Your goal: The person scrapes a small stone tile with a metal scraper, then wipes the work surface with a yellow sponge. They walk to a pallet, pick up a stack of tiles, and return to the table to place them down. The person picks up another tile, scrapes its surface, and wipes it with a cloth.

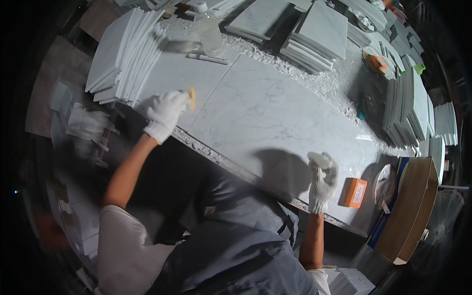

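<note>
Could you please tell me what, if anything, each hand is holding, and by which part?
Left hand: a small yellow piece, apparently by its left edge. Right hand: cannot be told.

Light is uneven; a fan (441, 227) stands right.

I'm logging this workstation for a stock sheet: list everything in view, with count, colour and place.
Slab stacks: several, white-grey, left, top and right
Marbled slabs: two, pale grey, side by side, centre
Bottle: one, clear, top left
Marker pen: one, white and dark, below the bottle
Orange box: one, orange, lower right
Cardboard box: one, brown and blue, right edge
Fan: one, grey, far right
Yellow piece: one, yellow, in the left hand
Apron-like garment: one, dark grey, bottom centre
Hands: two, white-gloved, left hand left of centre, right hand beside the orange box

Dark rim items: cannot tell.
</note>
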`<state>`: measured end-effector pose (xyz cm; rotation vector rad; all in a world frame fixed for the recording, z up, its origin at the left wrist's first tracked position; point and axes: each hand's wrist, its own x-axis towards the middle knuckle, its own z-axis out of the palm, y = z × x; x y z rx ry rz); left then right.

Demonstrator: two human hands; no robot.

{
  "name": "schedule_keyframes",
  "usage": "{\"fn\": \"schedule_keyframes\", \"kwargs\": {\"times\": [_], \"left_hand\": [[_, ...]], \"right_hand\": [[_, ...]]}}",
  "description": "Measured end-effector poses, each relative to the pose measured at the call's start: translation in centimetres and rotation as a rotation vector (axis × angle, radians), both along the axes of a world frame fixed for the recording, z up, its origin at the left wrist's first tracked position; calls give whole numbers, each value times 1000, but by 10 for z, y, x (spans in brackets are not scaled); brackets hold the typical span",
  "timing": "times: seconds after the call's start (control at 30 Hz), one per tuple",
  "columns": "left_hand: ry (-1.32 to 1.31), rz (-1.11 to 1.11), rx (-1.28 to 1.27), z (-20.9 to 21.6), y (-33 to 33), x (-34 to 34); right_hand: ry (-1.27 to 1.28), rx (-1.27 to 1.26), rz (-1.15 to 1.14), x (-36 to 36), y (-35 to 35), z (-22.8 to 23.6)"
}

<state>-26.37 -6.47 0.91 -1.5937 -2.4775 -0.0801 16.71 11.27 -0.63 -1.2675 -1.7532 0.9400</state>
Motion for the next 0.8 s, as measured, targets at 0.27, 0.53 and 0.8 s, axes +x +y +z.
{"fn": "schedule_keyframes", "kwargs": {"times": [0.27, 0.53, 0.8], "left_hand": [[-43, 146, 160, -35, 11, -17], [20, 462, 173, -40, -11, -59], [-348, -94, 400, -40, 5, 19]], "right_hand": [[-84, 22, 105, -71, 92, -8], [-386, 161, 5, -130, 151, -14], [-294, 97, 24, -126, 146, -18]]}}
